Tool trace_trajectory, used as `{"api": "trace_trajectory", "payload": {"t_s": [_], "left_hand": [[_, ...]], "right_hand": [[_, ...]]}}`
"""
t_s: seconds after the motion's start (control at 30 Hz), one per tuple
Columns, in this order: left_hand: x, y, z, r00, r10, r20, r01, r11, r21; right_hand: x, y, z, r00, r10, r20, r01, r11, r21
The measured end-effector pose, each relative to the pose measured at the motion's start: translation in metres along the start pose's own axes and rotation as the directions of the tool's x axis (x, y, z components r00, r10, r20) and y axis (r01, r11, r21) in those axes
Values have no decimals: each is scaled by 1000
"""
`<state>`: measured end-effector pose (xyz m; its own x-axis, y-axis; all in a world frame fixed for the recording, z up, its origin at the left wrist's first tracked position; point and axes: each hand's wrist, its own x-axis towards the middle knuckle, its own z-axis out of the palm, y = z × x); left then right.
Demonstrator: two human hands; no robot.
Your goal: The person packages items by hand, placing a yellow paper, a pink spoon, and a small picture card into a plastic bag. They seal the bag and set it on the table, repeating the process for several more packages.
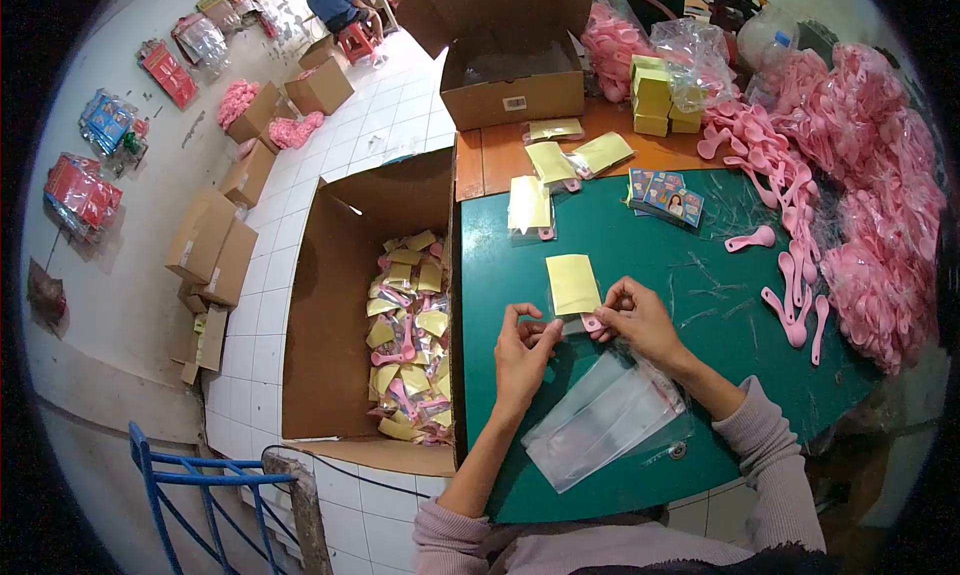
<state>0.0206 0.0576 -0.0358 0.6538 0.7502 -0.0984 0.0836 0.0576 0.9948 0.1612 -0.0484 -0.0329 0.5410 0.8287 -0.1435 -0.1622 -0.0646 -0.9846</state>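
**Both hands pinching near end of yellow-card packet, mid-desk**

Flat on green desk [730,315], midway betw. front and back edges and a bit left of centre: yellow-card packet [573,283], i.e. yellow card in clear sleeve w/ pink handle tip poking out at near end. Long axis roughly front-to-back, leaning slightly toward back-left corner; tip end toward the person.

Closing on that near end from the right: right hand [640,320], thumb and forefinger pressed together over pink tip and film. Closing from the left: left hand [525,343], fingertips pinched at sleeve's near-left corner, prob. on the film itself, though too small to be sure. Both hands on front side of packet, so packet straight ahead of both grips, toward back edge. Right hand nearer the pink tip, left a touch further off.

Just beside right forearm, toward front edge: stack of clear sleeves [600,415], lying diagonally.

Toward back-left of desk: more filled packets [528,205], apart from one another. Right of those: small printed cards [665,195].

Along right edge: big heap of pink spoons [880,195], w/ one loose spoon [750,240] well apart from hands.

At back edge: open carton [510,85] and yellow card stacks [655,95].

On floor against left edge of desk: large open box [320,305], part-filled w/ similar packets.

Far off on tiled floor: another person [335,3], seated.
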Motion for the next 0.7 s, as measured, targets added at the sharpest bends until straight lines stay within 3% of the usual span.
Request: {"api": "trace_trajectory", "payload": {"t_s": [0.13,0.33,0.43,0.5,0.53,0.63,0.7], "left_hand": [[1,-3,-1,1000,-22,3,22,1000,-19],[-1,1,1,998,-1,57,-8,988,156],[-1,8,4,1000,-20,8,19,999,41],[4,13,5,968,-251,2,234,899,-369],[10,14,4,970,-241,9,227,900,-372],[37,19,-11,992,-10,128,24,994,-106],[70,31,-6,994,102,27,-98,988,-123]], "right_hand": [[1,4,1,1000,-5,-10,5,1000,-11],[-2,7,2,1000,-8,-4,8,997,-81],[-1,5,0,997,-54,47,57,996,-70],[0,-2,1,990,-77,121,89,992,-93],[0,-6,0,976,-87,200,112,986,-120],[17,-33,2,958,-220,183,260,937,-234],[54,-44,-5,930,-306,203,352,902,-252]]}}
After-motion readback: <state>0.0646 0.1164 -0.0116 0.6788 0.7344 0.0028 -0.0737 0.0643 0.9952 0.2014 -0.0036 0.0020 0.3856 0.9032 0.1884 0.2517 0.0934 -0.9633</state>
